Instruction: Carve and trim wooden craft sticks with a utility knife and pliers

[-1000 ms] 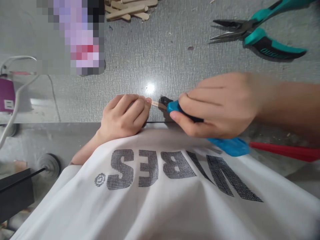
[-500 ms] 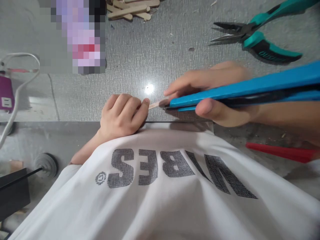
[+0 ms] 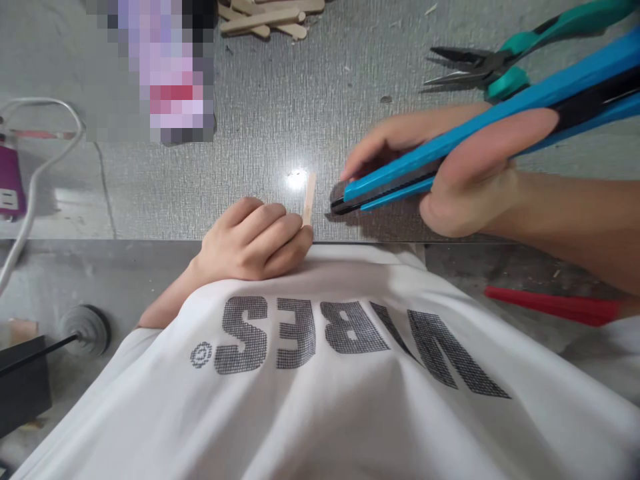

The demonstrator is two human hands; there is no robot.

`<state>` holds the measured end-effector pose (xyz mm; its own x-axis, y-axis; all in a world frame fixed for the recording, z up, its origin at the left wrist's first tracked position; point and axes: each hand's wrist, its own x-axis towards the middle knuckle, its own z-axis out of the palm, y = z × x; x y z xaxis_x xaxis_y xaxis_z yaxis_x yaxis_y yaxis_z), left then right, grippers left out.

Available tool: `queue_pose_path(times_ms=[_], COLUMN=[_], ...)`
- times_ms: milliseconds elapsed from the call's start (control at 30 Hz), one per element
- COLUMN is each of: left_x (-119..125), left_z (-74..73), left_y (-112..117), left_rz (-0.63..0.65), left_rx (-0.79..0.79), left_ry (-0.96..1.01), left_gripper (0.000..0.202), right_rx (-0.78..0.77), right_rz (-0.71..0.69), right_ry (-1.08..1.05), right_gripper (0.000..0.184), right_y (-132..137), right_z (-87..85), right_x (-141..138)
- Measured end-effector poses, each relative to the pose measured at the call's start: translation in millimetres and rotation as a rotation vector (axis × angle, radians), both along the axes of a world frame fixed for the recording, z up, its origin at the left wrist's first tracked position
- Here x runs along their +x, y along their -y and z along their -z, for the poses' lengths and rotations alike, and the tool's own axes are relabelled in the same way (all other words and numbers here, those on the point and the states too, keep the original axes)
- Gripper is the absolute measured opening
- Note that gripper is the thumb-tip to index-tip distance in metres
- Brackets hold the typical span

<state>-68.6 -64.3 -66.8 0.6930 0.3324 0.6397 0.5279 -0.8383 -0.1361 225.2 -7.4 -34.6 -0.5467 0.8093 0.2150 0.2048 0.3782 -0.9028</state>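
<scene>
Clasping a presumably light, stiff wooden stick (image 3: pixel 311 193), best held near one end, the left hand (image 3: pixel 257 240) lies curled; the right hand (image 3: pixel 467 197) clamps a blue tool (image 3: pixel 425 151).

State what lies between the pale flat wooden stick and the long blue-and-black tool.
In the head view, bare grey textured tabletop separates stick from tool.

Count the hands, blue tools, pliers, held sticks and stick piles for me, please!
Hands, left hand and right hand: 2
Blue tool: 1
Pliers: 1
Held stick: 1
Stick pile: 1
Total: 6
</scene>
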Motion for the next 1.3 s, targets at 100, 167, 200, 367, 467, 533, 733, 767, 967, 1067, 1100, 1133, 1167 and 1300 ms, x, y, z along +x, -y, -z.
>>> queue_pose_path(times_ms=[100, 167, 200, 367, 467, 533, 733, 767, 967, 1067, 1100, 1133, 1167, 1300], left_x=[-2, -4, -5, -9, -10, -11, -11, -11, -11, -12, -12, -12, -12, -13], left_z=[-1.7, -6.4, -9.1, -15.4, -12.9, -11.9, -13.7, -13.6, -13.5, -14.7, -15.0, -15.1, -15.2, -15.0], left_y=[2, 3, 4, 3, 1, 0, 0, 0, -1, -1, -1, -1, -1, -2], left_rz=[-0.050, -0.063, -0.072, -0.066, -0.039, -0.039, -0.053, -0.049, -0.020, -0.030, -0.033, -0.035, -0.035, -0.032], left_rx=[-0.042, -0.172, -0.250, -0.496, -0.528, -0.525, -0.481, -0.469, -0.484, -0.501, -0.498, -0.494, -0.491, -0.526], left_ry=[0.022, -0.007, -0.026, -0.083, -0.061, -0.059, -0.116, -0.107, -0.075, -0.095, -0.102, -0.106, -0.107, -0.104], left_gripper=[0.018, 0.021, 0.021, 0.016, 0.016, 0.017, 0.015, 0.015, 0.014, 0.015, 0.015, 0.015, 0.015, 0.017], right_rx=[0.115, 0.207, 0.291, 0.487, 0.541, 0.537, 0.483, 0.489, 0.487, 0.483, 0.499, 0.513, 0.526, 0.576], right_rz=[-0.002, -0.034, -0.051, -0.548, -0.372, -0.364, -0.341, -0.360, -0.389, -0.411, -0.403, -0.380, -0.332, -0.313], right_ry=[0.014, 0.101, 0.139, 0.257, 0.275, 0.289, 0.267, 0.257, 0.285, 0.286, 0.273, 0.263, 0.245, 0.242], right_gripper=[0.101, 0.074, 0.053, 0.045, 0.032, 0.030, 0.031, 0.032, 0.038, 0.037, 0.036, 0.034, 0.032, 0.027], right_y=[-3, -10, -16, -42, -38, -32, -30, -32, -37, -34, -32, -30, -28, -24], right_z=[-2.7, -3.4, -2.9, 4.4, 3.8, 1.3, 1.5, 2.6, 4.6, 4.6, 4.8, 4.9, 4.7, 1.8], right_x=[4, 12, 17, 35, 32, 28, 25, 26, 28, 27, 26, 25, 24, 21])
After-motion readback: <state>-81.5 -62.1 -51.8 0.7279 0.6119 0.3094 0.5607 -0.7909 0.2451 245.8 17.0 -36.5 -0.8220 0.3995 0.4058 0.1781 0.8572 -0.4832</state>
